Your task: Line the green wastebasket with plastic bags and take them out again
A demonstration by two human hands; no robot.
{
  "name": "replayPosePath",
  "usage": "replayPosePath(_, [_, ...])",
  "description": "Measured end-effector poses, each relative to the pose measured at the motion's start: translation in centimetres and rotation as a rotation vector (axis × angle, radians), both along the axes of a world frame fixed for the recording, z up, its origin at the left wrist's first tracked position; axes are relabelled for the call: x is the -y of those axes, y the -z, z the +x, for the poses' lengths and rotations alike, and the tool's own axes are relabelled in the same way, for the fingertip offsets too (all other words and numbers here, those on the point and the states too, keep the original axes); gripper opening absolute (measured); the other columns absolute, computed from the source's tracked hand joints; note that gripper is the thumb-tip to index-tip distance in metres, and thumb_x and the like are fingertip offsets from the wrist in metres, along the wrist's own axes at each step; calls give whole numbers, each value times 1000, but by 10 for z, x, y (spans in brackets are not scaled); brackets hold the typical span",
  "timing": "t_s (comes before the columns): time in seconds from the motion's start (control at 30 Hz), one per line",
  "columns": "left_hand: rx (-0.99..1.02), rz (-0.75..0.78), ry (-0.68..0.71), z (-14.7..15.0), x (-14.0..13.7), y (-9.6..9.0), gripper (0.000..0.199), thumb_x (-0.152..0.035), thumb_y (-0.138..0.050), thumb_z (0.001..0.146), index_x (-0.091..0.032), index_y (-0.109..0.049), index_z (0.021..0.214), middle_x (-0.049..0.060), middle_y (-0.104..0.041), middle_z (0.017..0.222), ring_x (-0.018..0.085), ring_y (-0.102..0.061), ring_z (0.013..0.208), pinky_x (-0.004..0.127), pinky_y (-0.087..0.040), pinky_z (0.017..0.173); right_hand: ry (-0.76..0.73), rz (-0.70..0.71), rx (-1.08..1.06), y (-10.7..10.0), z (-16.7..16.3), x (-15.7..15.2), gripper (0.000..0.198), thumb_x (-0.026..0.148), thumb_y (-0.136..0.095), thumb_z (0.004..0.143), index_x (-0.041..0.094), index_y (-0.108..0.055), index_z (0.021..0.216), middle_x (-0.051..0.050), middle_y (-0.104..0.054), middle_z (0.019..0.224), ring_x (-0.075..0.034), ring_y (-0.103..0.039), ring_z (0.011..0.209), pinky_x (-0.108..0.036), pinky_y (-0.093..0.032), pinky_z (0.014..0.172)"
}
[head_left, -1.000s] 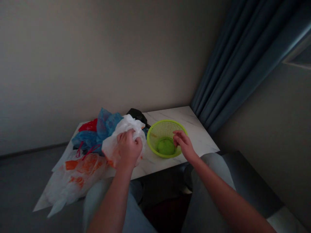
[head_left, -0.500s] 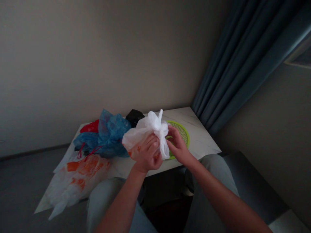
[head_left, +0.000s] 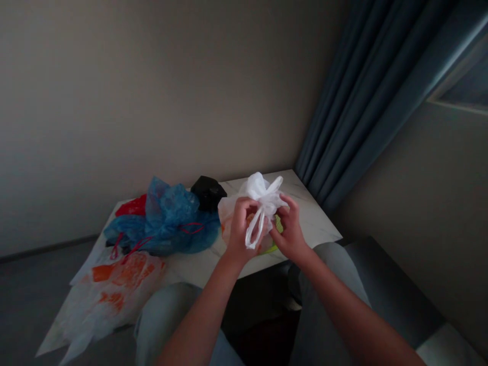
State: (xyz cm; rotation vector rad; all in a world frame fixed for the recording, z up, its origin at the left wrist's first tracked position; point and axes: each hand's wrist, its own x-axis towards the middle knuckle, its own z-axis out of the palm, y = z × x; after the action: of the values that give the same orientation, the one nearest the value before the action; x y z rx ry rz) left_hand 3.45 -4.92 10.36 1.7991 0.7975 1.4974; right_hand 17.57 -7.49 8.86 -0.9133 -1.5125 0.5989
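Note:
A white plastic bag [head_left: 257, 187] with orange print is bunched up in front of me, its handles gathered in a knot or twist and one loop hanging down. My left hand [head_left: 241, 229] grips the bag's left side, fingers curled into the film. On the other side, my right hand [head_left: 290, 231] pinches the gathered top near the handles. Beneath the bag, a green mesh basket [head_left: 278, 229] shows only in small part. What lies inside the bag cannot be made out.
On the marble-look table [head_left: 310, 211], blue plastic bags [head_left: 171, 213] with red drawstrings lie left, beside a red bag [head_left: 132, 206] and a black bag [head_left: 208, 192]. Nearer me rests another white-and-orange bag [head_left: 118, 290]. A wall stands behind; a curtain [head_left: 343, 101] hangs right.
The white bag has moved right and turned, so its handle loop now hangs toward me. Both hands have shifted right with it, covering more of the green basket.

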Motion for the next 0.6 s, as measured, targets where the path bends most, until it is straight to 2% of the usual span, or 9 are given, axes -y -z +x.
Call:
replayPosePath(0.13, [76,-92,28,7,-6,-2,31,-35,-58,94,-26,-48,122,6,-57,119,19,-60,108,35,-50,93,21,18,26,-2,4,-2,67,16,-59,87,32,-28,143,-7,-55,110,-20,-60,91,-36,-54,77])
replayPosePath(0.27, [128,-191,197,15,-19,0,51,-34,-66,88,-30,-40,132,6,-61,120,19,-64,98,34,-53,84,76,-3,-25,-3,9,-6,68,11,-56,81,31,-31,141,0,-52,89,-15,-54,73,-28,-46,61])
replayPosePath(0.33, [108,-193,204,16,-26,1,56,-34,-68,86,-30,-41,136,6,-64,114,19,-65,94,33,-53,81,152,-32,-71,-1,13,-9,66,11,-55,78,30,-36,138,3,-50,83,-14,-50,66,-25,-41,56])
replayPosePath(0.4, [41,-156,123,15,-31,2,51,-30,-66,86,-28,-47,134,5,-65,104,19,-65,92,32,-52,82,246,-48,-115,1,18,-14,60,10,-52,76,28,-42,133,5,-46,76,-12,-44,61,-25,-38,54])
replayPosePath(0.5, [-51,-72,-73,7,-35,2,41,-21,-64,85,-25,-58,125,1,-61,87,15,-61,80,29,-49,77,398,-33,-161,7,29,-24,48,10,-48,73,25,-53,118,8,-36,66,-12,-37,57,-26,-40,59])
replayPosePath(0.6, [37,-57,-272,-3,-37,5,29,-20,-63,83,-22,-62,111,-3,-54,76,13,-55,70,25,-46,69,520,-45,-222,15,41,-32,36,13,-49,70,23,-59,103,8,-34,63,-13,-37,58,-28,-42,66])
